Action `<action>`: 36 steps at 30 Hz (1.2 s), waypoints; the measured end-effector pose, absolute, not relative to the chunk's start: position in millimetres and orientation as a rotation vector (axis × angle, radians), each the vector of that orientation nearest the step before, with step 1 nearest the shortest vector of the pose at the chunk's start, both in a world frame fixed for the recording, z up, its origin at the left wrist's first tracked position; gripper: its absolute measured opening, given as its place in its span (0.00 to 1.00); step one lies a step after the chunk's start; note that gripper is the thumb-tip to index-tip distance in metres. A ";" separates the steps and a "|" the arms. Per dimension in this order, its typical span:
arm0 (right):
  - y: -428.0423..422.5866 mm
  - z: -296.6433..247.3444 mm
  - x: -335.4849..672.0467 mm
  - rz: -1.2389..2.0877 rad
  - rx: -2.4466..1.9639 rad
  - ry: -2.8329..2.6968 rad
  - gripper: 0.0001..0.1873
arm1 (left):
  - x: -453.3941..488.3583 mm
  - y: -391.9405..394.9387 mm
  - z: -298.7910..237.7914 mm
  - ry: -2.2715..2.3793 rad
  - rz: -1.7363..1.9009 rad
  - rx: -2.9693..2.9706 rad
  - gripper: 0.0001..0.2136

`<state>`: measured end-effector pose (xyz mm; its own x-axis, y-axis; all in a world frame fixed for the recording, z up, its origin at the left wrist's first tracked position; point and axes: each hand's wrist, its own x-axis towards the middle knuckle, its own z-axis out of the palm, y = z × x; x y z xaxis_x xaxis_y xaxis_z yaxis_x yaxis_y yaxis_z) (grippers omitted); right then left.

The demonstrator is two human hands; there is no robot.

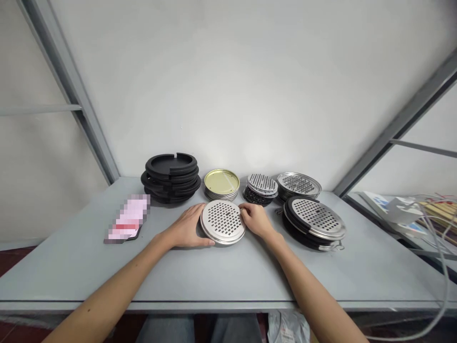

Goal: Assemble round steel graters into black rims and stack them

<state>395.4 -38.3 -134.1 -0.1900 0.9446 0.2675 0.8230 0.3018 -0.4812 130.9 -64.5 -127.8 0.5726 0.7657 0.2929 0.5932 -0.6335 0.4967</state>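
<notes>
One round perforated disc [224,220], with a shiny rim, is held at the middle of the grey counter [214,276], between both hands of the person; whether it rests on the surface or is slightly lifted, I cannot tell. The left hand [185,226] has its grip clamped on this disc, the thumb along the near edge and the fingers around the left side. The right hand [257,220] has its fingers curled together against the right rim, but I cannot tell if they pinch it or only touch it. I judge the step in hand to be steadying or adjusting the disc at its edge; any further move calls for even pressure from both sides, so that it does not slip or tilt. Just behind stand a stack of gold-coloured plates [222,183] and a pile of smaller perforated discs [261,188]. Farther right are a stack of wider perforated plates [299,185] and, nearer, perforated plates with black rims [314,220]. To the left stand black rings [170,178] and a blurred pink object [130,216].
</notes>
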 end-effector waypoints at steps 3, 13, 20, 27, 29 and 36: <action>-37.7 -135.3 395.1 0.291 -1.583 -2.063 0.17 | 129.8 -63.0 -135.7 1.186 0.645 2.489 0.47; -40.0 -132.8 393.0 0.236 -1.619 -2.050 0.15 | 129.6 -59.5 -145.1 1.247 0.634 2.495 0.45; -42.8 -130.3 390.9 0.198 -1.637 -2.051 0.17 | 131.2 -60.4 -144.1 1.243 0.663 2.482 0.44; -44.8 -128.3 391.5 0.151 -1.692 -2.013 0.16 | 129.4 -59.3 -146.9 1.283 0.567 2.480 0.48; -44.8 -128.0 392.2 0.146 -1.698 -2.009 0.16 | 129.0 -58.7 -148.5 1.281 0.569 2.480 0.48; -42.3 -129.7 394.1 0.220 -1.717 -2.032 0.13 | 129.5 -59.8 -149.3 1.274 0.614 2.456 0.52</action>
